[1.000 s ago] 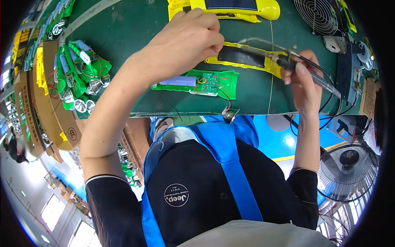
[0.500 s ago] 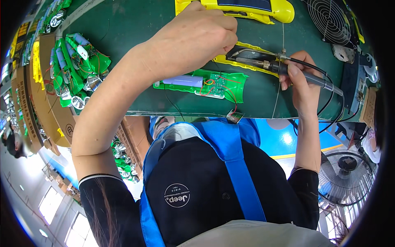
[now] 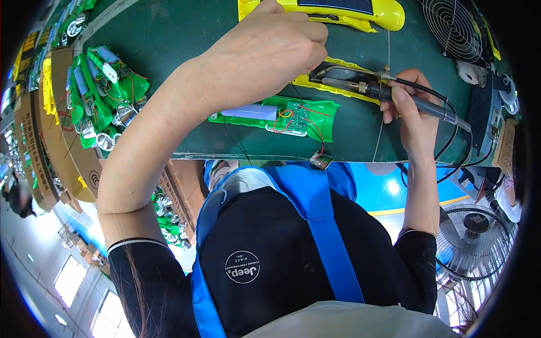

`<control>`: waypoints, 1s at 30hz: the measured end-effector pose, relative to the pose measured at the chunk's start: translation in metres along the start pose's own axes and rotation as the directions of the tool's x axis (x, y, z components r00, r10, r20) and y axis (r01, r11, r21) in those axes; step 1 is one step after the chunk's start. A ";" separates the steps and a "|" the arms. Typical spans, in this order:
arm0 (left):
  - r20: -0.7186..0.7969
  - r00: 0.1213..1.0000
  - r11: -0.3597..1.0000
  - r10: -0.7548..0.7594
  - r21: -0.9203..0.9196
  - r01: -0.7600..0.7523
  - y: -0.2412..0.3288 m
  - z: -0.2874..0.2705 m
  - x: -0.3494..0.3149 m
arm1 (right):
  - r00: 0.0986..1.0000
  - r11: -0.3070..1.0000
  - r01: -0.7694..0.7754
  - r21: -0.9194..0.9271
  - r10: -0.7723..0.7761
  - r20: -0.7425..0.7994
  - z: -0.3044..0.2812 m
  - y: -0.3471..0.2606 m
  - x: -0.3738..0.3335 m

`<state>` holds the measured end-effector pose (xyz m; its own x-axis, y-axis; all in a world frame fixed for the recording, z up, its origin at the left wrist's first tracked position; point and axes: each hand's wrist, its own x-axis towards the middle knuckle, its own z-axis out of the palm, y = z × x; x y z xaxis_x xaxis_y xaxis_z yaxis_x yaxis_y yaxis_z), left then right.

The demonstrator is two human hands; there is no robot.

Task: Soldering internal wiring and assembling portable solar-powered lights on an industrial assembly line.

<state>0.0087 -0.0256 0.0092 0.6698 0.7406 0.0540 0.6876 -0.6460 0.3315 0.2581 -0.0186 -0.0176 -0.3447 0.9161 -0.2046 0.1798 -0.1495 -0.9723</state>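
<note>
My left hand (image 3: 265, 53) reaches across the green mat, fingers closed on the left end of a yellow torch shell half (image 3: 338, 76); what lies under the fingers is hidden. My right hand (image 3: 408, 110) grips a soldering iron (image 3: 420, 101) like a pen, its tip resting inside that yellow shell. A thin solder wire (image 3: 387, 50) runs down beside the tip. Nearer me lies a green shell half (image 3: 276, 115) with a pale blue battery cell, a small circuit board and red wires. None of my fingers touch it.
A finished yellow torch (image 3: 338, 11) lies at the far edge. Several green shell halves (image 3: 101, 90) are heaped at the left, beside cardboard boxes (image 3: 62, 146). A round fan grille (image 3: 451, 28) sits at the top right, and a floor fan (image 3: 476, 231) stands lower right.
Both hands keep their grips. The iron's tip has stayed in the yellow shell while the whole scene has slid slightly in the view.
</note>
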 end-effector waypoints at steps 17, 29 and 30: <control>0.010 1.000 1.000 0.010 -0.006 -0.010 0.001 -0.001 0.002 | 0.986 0.934 0.159 0.321 -0.131 -0.107 -0.010 0.018 -0.012; 0.024 1.000 0.999 -0.002 0.037 0.002 0.005 -0.004 0.003 | 0.981 0.923 0.193 0.334 -0.177 -0.077 -0.016 0.026 -0.012; 0.028 1.000 1.000 -0.006 0.020 0.005 0.005 -0.005 0.003 | 0.985 0.914 0.170 0.369 -0.151 -0.081 -0.016 0.026 -0.013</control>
<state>0.0133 -0.0258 0.0156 0.6733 0.7389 0.0256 0.6965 -0.6455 0.3133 0.2822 -0.0280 -0.0384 -0.2925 0.9551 -0.0461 -0.2340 -0.1182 -0.9650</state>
